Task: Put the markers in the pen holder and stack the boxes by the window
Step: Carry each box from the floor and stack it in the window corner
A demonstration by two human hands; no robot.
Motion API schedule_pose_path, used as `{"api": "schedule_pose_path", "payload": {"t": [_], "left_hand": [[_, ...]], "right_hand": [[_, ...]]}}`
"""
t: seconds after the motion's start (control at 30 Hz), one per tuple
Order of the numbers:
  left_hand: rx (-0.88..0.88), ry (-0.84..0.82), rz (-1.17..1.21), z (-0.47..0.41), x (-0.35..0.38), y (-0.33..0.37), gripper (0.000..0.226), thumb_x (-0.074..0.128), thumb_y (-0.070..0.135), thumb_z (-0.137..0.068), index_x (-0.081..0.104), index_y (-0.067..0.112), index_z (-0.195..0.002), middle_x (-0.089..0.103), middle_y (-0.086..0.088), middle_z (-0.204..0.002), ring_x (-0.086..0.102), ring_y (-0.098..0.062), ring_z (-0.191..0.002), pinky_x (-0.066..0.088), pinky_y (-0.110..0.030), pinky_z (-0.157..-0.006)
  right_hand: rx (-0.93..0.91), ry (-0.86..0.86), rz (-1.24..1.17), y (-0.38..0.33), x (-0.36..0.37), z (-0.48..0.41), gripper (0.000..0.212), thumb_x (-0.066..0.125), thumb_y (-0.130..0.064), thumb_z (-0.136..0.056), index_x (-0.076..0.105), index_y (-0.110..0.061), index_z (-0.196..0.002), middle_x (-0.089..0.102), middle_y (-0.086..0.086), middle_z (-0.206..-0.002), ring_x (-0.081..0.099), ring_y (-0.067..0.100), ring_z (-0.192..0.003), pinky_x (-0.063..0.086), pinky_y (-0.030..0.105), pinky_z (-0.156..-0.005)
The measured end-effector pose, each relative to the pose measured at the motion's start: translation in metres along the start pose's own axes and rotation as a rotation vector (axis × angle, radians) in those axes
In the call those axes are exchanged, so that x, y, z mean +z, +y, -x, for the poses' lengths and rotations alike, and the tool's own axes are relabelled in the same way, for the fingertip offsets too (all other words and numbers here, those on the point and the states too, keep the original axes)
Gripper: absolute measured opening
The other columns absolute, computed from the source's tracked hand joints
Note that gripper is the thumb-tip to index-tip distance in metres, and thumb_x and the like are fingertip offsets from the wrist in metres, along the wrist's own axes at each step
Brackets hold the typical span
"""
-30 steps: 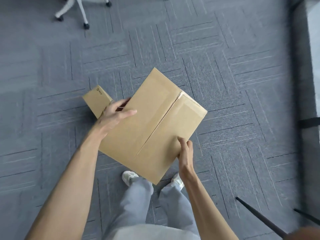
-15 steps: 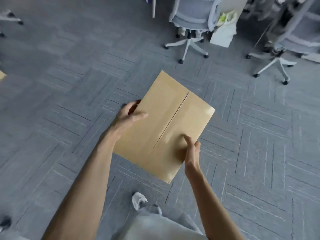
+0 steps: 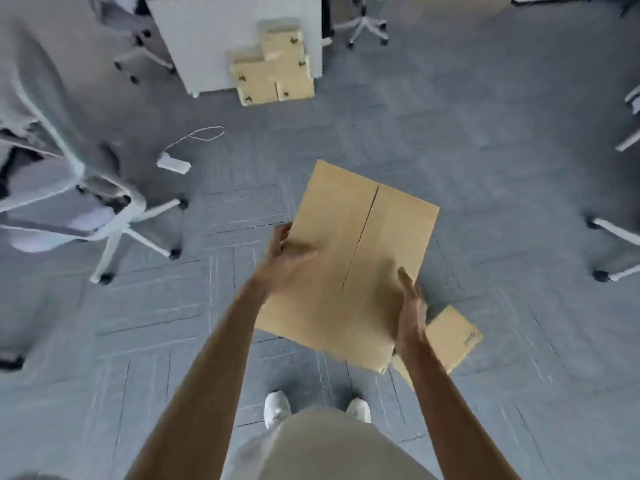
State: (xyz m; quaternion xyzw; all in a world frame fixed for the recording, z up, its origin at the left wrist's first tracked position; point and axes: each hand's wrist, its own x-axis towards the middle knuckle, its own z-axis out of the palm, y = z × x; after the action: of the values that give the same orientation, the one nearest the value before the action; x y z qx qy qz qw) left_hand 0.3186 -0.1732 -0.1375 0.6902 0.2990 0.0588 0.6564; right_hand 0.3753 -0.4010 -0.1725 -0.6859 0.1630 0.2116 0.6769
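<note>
I carry a large flat cardboard box [image 3: 349, 237] in front of me, above the grey carpet. My left hand [image 3: 282, 261] grips its left edge and my right hand [image 3: 410, 303] holds its near right side. A smaller cardboard box [image 3: 453, 337] shows below the big one at its right corner, partly hidden by it and my right arm; whether it lies on the floor I cannot tell. Several more cardboard boxes [image 3: 273, 69] are stacked on the floor ahead against a white cabinet [image 3: 221, 32]. No markers or pen holder are in view.
A white office chair [image 3: 104, 216] stands at the left, its wheeled legs spread on the carpet. A white power adapter with its cable [image 3: 173, 163] lies on the floor ahead left. More chair bases sit at the far right [image 3: 609, 233] and the top [image 3: 363, 26].
I have turned while holding the big box: the view swung from bare carpet to chairs, then to the cabinet and stacked boxes. The small box now shows at the right instead of the left.
</note>
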Motion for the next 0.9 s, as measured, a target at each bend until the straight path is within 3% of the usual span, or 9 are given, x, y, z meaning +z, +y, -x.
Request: {"api": "schedule_pose_path", "payload": {"t": [0.17,0.23,0.33,0.47,0.53,0.6,0.7,0.83,0.9], "left_hand": [[-0.04,0.331,0.235,0.052,-0.081,-0.022,0.063,0.083,0.017,-0.076,0.045,0.022,-0.126,0.061,-0.005,-0.118,0.067,-0.022,-0.096,0.059,-0.032,-0.065],[-0.042,0.459,0.307,0.084,-0.116,-0.032,0.065,0.082,0.015,-0.077,0.043,0.016,-0.128,0.062,-0.005,-0.116,0.067,-0.02,-0.094,0.058,-0.028,-0.062],[-0.056,0.642,0.364,0.138,-0.174,-0.055,0.066,0.083,0.022,-0.073,0.045,0.021,-0.128,0.063,0.0,-0.112,0.067,-0.014,-0.09,0.055,-0.023,-0.06],[-0.065,0.859,0.439,0.216,-0.252,-0.095,0.052,0.077,0.017,-0.082,0.051,0.034,-0.123,0.066,0.008,-0.107,0.068,-0.005,-0.089,0.053,-0.014,-0.061],[-0.079,0.958,0.483,0.258,-0.291,-0.122,0.05,0.078,0.017,-0.081,0.051,0.036,-0.118,0.068,0.009,-0.105,0.068,-0.001,-0.083,0.053,-0.014,-0.061],[-0.112,1.055,0.526,0.299,-0.33,-0.145,0.052,0.08,0.021,-0.079,0.052,0.03,-0.122,0.068,0.005,-0.107,0.069,-0.008,-0.087,0.053,-0.018,-0.061],[-0.147,1.186,0.566,0.355,-0.382,-0.177,0.049,0.077,0.021,-0.081,0.051,0.023,-0.123,0.067,0.006,-0.103,0.067,-0.008,-0.083,0.051,-0.015,-0.055],[-0.161,1.328,0.632,0.421,-0.433,-0.207,0.05,0.075,0.019,-0.083,0.053,0.019,-0.128,0.069,0.007,-0.103,0.067,-0.005,-0.082,0.05,-0.013,-0.056],[-0.174,1.411,0.655,0.453,-0.459,-0.223,0.049,0.074,0.017,-0.084,0.053,0.018,-0.127,0.068,0.004,-0.107,0.065,-0.005,-0.082,0.049,-0.014,-0.058]], "right_hand": [[-0.049,-0.359,0.153,-0.019,0.092,0.007,0.098,0.06,-0.071,-0.074,0.032,-0.02,-0.153,0.033,0.003,-0.158,0.026,0.024,-0.148,0.016,0.042,-0.119],[-0.093,-0.45,0.233,-0.014,0.134,0.024,0.081,0.06,-0.059,-0.086,0.034,-0.019,-0.152,0.04,0.001,-0.153,0.031,0.022,-0.145,0.022,0.034,-0.113],[-0.108,-0.622,0.316,0.007,0.2,0.064,0.053,0.058,-0.038,-0.096,0.046,-0.021,-0.144,0.052,-0.009,-0.124,0.045,0.009,-0.121,0.027,0.023,-0.098],[-0.081,-0.836,0.442,0.054,0.285,0.135,0.04,0.06,-0.037,-0.096,0.052,-0.028,-0.134,0.054,-0.021,-0.112,0.048,0.006,-0.109,0.033,0.023,-0.094],[-0.079,-0.942,0.522,0.085,0.328,0.174,0.04,0.063,-0.04,-0.093,0.057,-0.024,-0.13,0.061,-0.017,-0.115,0.056,0.007,-0.107,0.043,0.026,-0.091],[-0.104,-1.031,0.604,0.116,0.372,0.219,0.042,0.065,-0.041,-0.092,0.059,-0.02,-0.128,0.064,-0.008,-0.121,0.059,0.014,-0.11,0.047,0.033,-0.095],[-0.136,-1.164,0.651,0.156,0.428,0.29,0.03,0.065,-0.033,-0.093,0.06,-0.021,-0.121,0.065,-0.007,-0.11,0.061,0.007,-0.095,0.045,0.021,-0.078],[-0.148,-1.301,0.714,0.201,0.48,0.368,0.04,0.067,-0.029,-0.092,0.06,-0.017,-0.129,0.065,-0.005,-0.122,0.06,0.014,-0.11,0.044,0.03,-0.098],[-0.146,-1.376,0.749,0.224,0.506,0.409,0.04,0.066,-0.029,-0.092,0.059,-0.018,-0.13,0.064,-0.006,-0.121,0.058,0.014,-0.11,0.04,0.027,-0.095]]}}
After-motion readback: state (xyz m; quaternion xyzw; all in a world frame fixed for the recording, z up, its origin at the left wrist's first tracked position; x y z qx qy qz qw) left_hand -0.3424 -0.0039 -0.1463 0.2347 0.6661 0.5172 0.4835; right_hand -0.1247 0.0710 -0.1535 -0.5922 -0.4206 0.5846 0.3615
